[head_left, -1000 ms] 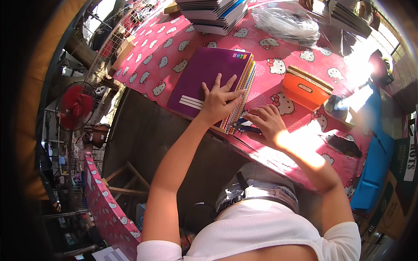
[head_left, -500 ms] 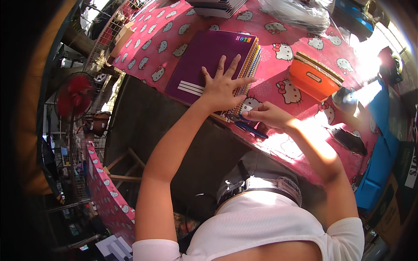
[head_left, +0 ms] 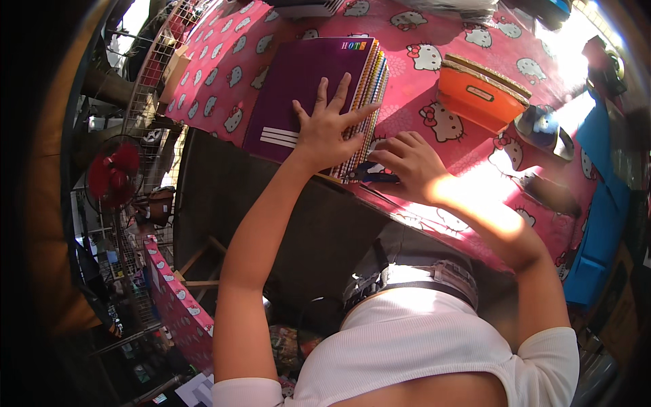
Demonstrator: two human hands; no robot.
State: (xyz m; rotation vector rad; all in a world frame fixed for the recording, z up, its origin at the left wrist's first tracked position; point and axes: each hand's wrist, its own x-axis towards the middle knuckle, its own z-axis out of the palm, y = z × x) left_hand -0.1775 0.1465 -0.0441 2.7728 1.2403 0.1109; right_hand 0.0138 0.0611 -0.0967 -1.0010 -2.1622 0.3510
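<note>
A stack of spiral notebooks with a purple cover (head_left: 298, 81) lies on the pink table, its coiled edges facing right. My left hand (head_left: 327, 132) is spread flat over the cover, its fingers reaching to the coils. At the near end of the coils, my right hand (head_left: 412, 169) is closed around blue-handled pliers (head_left: 375, 174). Their dark jaws are at the lower corner of the stack, next to the wire ends. Whether the jaws grip a wire is too small to tell.
An orange holder with cardboard (head_left: 481, 102) stands right of the notebooks. A roll of tape (head_left: 546, 132) and a dark object (head_left: 553, 193) lie farther right. Clear plastic (head_left: 447, 5) and more notebooks (head_left: 308, 8) are at the far edge. A red fan (head_left: 115, 173) stands left.
My right hand has turned and closed farther over the pliers, hiding most of the handles. My left hand stays spread on the cover. The whole view has shifted slightly.
</note>
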